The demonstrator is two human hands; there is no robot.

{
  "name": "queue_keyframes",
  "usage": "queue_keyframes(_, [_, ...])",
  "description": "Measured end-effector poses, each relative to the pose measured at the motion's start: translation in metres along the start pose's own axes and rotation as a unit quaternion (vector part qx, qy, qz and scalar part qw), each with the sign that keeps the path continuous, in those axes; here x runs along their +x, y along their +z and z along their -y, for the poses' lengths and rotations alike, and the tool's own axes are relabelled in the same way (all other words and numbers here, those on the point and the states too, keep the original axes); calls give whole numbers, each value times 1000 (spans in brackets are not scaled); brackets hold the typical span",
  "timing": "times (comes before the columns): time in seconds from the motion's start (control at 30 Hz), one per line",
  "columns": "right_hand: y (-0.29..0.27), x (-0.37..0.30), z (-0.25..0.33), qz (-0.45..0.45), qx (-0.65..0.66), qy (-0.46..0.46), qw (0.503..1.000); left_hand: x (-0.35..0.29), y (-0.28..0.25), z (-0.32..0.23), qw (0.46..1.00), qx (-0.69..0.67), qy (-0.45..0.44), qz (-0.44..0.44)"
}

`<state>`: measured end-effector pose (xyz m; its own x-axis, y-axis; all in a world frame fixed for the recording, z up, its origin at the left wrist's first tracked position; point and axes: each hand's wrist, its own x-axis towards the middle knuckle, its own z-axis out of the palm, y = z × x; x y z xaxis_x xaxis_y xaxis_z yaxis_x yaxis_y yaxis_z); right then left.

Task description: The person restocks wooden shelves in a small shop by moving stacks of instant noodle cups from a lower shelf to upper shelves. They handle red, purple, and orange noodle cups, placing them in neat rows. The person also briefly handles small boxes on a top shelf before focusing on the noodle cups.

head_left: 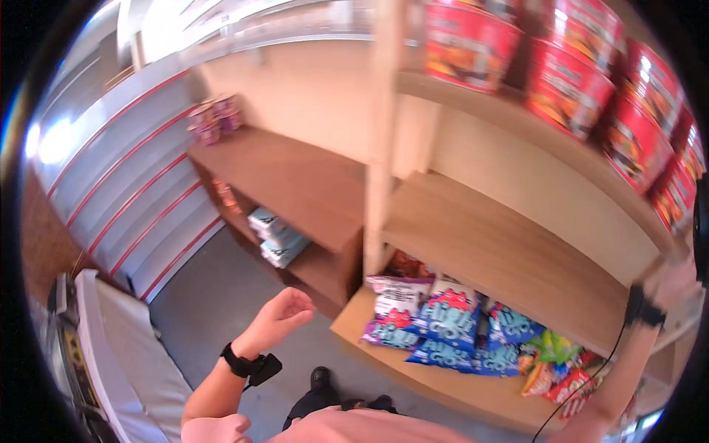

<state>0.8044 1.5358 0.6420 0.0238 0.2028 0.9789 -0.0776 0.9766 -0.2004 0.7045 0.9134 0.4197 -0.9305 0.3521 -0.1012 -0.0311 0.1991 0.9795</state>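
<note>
My left hand [284, 319] hangs in the air over the grey floor, left of the snack shelf. Its fingers curl loosely with a gap to the thumb, and it holds nothing visible. At the far right, my right hand [673, 277] reaches up beside the shelf end, just below the row of red tubs [636, 140]. Motion blur smears its fingers, so I cannot make out whether anything is in them. Both wrists wear black straps. On the low shelf lie blue snack bags [447, 314], a white and purple snack bag [399, 310] and a green packet [552, 345].
A bare wooden shelf [487, 236] sits between tubs and snacks. Left of the upright post [380, 148] stands a brown unit [295, 177] with purple cups [215, 118] and white-blue packs [277, 238]. Grey red-edged shelves [133, 162] and a light-coloured covered object [122, 347] are at left.
</note>
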Motion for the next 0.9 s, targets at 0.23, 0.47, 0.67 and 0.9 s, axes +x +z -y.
queue_keyframes(0.23, [100, -261, 245, 178, 257, 50, 949, -57, -119, 76, 994, -24, -35, -96])
queue_keyframes(0.47, [247, -403, 567, 399, 426, 318, 747, -96, -262, 145, 975, -94, -89, -182])
queue_keyframes(0.67, [305, -487, 691, 426, 386, 139, 806, -116, -342, 216, 949, -89, -153, -259])
queue_keyframes(0.9, [316, -463, 605, 411, 237, 105, 874, -133, -402, 269, 935, -89, -165, -301])
